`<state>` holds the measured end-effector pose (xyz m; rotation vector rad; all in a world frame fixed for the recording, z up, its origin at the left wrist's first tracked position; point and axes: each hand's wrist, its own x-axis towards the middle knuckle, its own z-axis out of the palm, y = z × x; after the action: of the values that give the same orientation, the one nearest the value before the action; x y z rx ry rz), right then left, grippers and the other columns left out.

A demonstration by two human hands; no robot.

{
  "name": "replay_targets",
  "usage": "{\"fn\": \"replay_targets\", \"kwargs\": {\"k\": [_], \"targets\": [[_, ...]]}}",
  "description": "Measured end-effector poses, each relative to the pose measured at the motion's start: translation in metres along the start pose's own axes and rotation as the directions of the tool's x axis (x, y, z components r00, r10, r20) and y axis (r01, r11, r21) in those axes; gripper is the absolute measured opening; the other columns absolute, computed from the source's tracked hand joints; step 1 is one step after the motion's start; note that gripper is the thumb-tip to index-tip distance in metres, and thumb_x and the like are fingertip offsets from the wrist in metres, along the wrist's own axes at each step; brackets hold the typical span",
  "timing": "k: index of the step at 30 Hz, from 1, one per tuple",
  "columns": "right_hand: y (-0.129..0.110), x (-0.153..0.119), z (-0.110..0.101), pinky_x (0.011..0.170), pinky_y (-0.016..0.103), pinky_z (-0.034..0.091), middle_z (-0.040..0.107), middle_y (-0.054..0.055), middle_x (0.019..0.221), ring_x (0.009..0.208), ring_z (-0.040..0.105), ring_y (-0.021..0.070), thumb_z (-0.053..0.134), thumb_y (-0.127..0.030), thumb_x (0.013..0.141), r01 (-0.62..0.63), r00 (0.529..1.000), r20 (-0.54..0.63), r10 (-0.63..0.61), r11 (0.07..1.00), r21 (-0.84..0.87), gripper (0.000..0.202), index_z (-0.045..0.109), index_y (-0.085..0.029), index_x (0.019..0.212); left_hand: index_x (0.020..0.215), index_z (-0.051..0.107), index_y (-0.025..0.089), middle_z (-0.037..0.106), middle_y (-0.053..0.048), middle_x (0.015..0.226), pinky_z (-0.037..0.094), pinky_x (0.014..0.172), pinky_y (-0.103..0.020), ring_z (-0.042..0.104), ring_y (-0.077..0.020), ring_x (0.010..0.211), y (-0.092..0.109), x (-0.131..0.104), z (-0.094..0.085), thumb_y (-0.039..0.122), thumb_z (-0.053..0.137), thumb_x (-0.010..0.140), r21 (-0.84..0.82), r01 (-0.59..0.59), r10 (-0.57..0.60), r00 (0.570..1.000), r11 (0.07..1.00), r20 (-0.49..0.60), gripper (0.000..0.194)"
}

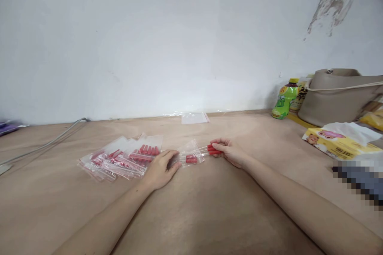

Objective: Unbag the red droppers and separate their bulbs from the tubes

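Observation:
My right hand [226, 152] is closed around the red handles of several thin metal tools [213, 150]. Their exact kind is too small to make out. The shafts point left, reaching the open-looking end of a small clear zip bag [196, 144]. Red handles [191, 159] show inside this bag. At its left end, my left hand [164, 166] holds the bag with thumb and fingers. Just left of that hand lies an overlapping pile of clear bags [119, 161] with red-handled tools in them.
A flat clear bag [194, 118] lies by the wall. To the right are a green drink bottle [283, 101], a beige bag [329, 101], a yellow tissue pack [341, 143] and a blurred dark object [359, 181]. A grey cable [56, 139] runs along the left.

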<state>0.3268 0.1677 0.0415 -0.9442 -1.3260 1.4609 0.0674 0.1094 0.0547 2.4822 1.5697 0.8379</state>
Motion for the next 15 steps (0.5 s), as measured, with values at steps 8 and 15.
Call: {"fn": "replay_targets", "kwargs": {"k": [8,15], "targets": [[0.009,-0.008,-0.032,0.086,0.041,0.048,0.064,0.007,0.097,0.087,0.062,0.0187,0.058,-0.037,0.075,0.257,0.9,-0.306,-0.31,0.945,-0.202,0.03,0.054,-0.02,0.098,0.112,0.053,0.021,0.056,-0.006,0.115,0.042,0.092,-0.039,0.052,-0.0223,0.105,-0.002,-0.007,0.0,0.04,0.043,0.083,0.067,0.035,-0.034,0.999,0.997,-0.006,0.036],[-0.002,-0.019,-0.027,0.092,0.042,0.042,0.058,0.006,0.115,0.106,0.052,0.0226,0.04,-0.017,0.083,0.532,0.783,0.333,-0.525,0.289,-0.796,0.032,0.058,-0.025,0.108,0.114,0.052,0.021,0.056,-0.006,0.117,0.041,0.094,-0.039,0.051,-0.0223,0.108,-0.004,-0.009,0.0,0.042,0.042,0.083,0.097,0.046,-0.046,0.999,0.994,-0.004,0.038]]}}
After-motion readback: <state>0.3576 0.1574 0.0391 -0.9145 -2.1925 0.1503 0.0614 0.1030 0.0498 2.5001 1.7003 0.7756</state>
